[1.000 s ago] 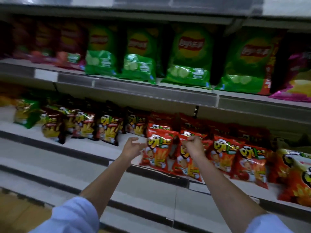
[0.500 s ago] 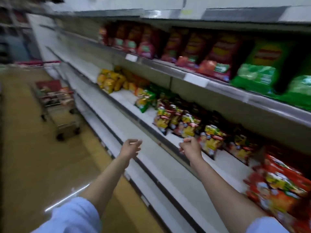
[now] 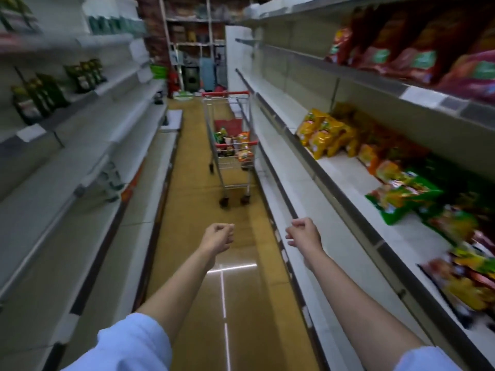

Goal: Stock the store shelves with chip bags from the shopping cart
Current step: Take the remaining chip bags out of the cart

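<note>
I've swung off the red bags I was facing a second ago and I'm looking straight down the aisle now; that tells me the last placement is finished and I'm turning back for more stock; the cart (image 3: pixel 232 145) stands well ahead, parked close against the right-hand shelves (image 3: pixel 345 170), with a few bags (image 3: pixel 242 147) showing in its basket, orange and green, too blurred to count; my left hand (image 3: pixel 217 237) is out in front over the floor (image 3: pixel 203 298), fingers curled loosely together and gripping nothing; my right hand (image 3: pixel 304 233) matches it, a loose empty fist just beside the lower shelf edge; both are well apart from the cart, so the next job, as I judge it, is simply walking up to it; the right-hand shelf carries yellow bags (image 3: pixel 325 133) further along and green ones (image 3: pixel 399 199) nearer me, with bare white stretches between and beyond, so there's room left to fill.
</note>
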`<state>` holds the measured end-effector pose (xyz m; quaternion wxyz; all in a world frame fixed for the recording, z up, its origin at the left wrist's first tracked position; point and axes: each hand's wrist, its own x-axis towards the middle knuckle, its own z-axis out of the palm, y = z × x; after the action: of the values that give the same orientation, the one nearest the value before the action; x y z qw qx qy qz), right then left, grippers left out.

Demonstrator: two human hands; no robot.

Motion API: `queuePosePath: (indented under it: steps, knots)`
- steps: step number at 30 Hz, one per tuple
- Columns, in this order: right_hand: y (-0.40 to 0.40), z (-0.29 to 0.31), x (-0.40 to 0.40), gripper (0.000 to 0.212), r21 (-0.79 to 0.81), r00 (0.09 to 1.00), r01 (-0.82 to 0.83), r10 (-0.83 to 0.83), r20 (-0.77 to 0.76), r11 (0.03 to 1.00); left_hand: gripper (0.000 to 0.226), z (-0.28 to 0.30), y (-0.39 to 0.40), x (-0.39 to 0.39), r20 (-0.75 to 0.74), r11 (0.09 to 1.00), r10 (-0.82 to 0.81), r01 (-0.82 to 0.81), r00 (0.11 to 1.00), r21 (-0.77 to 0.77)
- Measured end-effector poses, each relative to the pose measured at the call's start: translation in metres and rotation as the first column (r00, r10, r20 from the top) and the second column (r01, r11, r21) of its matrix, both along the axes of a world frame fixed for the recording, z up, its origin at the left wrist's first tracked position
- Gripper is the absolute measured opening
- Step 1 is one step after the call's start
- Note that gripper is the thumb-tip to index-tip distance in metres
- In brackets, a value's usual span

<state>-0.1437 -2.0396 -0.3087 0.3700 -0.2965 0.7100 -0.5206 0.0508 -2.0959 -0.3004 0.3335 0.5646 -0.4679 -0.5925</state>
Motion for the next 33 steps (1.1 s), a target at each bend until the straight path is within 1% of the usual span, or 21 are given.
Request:
queuePosePath:
  steps: [2, 4, 6, 9, 12, 17, 19, 22, 24, 26, 28, 33]
  knots:
    - [-0.046, -0.001, -0.005, 0.018, 0.006, 0.999, -0.038, 0.038, 0.017, 0.999, 0.011, 0.008, -0.044, -0.001, 0.031, 1.0, 0.005, -0.005, 0.999, 0.0]
    - [-0.093, 0.002, -0.015, 0.021, 0.01, 0.997, -0.07, 0.07, 0.014, 0.997, 0.015, 0.014, -0.09, -0.005, 0.05, 1.0, 0.02, -0.02, 0.999, -0.015]
    - [-0.135, 0.006, -0.022, 0.02, 0.022, 0.995, -0.097, 0.097, 0.005, 0.995, 0.019, 0.017, -0.132, -0.007, 0.04, 0.999, 0.044, -0.043, 0.998, -0.027]
    - [-0.193, 0.011, -0.026, 0.018, 0.034, 0.989, -0.142, 0.143, -0.029, 0.989, 0.018, 0.017, -0.181, -0.01, 0.016, 0.997, 0.076, -0.075, 0.997, -0.014]
    - [-0.249, 0.01, -0.024, 0.019, 0.041, 0.976, -0.211, 0.213, -0.037, 0.977, 0.015, 0.014, -0.229, -0.011, 0.005, 0.997, 0.074, -0.074, 0.997, -0.007]
    - [-0.349, 0.007, -0.018, 0.021, 0.078, 0.956, -0.285, 0.289, -0.048, 0.955, 0.022, -0.002, -0.333, -0.007, -0.004, 0.996, 0.093, -0.093, 0.996, 0.014]
    - [-0.399, 0.007, -0.019, 0.022, 0.078, 0.955, -0.287, 0.292, -0.052, 0.955, 0.022, -0.006, -0.383, -0.009, -0.015, 0.995, 0.098, -0.097, 0.995, 0.012]
    - [-0.485, 0.008, -0.022, 0.021, 0.08, 0.963, -0.245, 0.252, -0.093, 0.966, 0.016, -0.013, -0.468, -0.011, -0.063, 0.991, 0.132, -0.132, 0.989, -0.006]
    - [-0.535, 0.012, -0.023, 0.021, 0.096, 0.968, -0.223, 0.232, -0.094, 0.97, 0.014, -0.014, -0.519, -0.014, -0.095, 0.988, 0.156, -0.156, 0.983, 0.016]
    - [-0.578, 0.015, -0.023, 0.022, 0.123, 0.962, -0.233, 0.247, -0.113, 0.965, 0.014, -0.011, -0.563, -0.016, -0.123, 0.989, 0.147, -0.143, 0.981, 0.044]
    - [-0.638, 0.017, -0.022, 0.025, 0.13, 0.96, -0.223, 0.24, -0.14, 0.966, 0.014, -0.011, -0.624, -0.019, -0.131, 0.993, 0.117, -0.112, 0.985, 0.042]
    - [-0.722, 0.026, -0.03, 0.019, 0.13, 0.969, -0.196, 0.212, -0.129, 0.972, 0.016, -0.014, -0.716, -0.037, -0.109, 0.997, 0.047, -0.04, 0.993, 0.067]
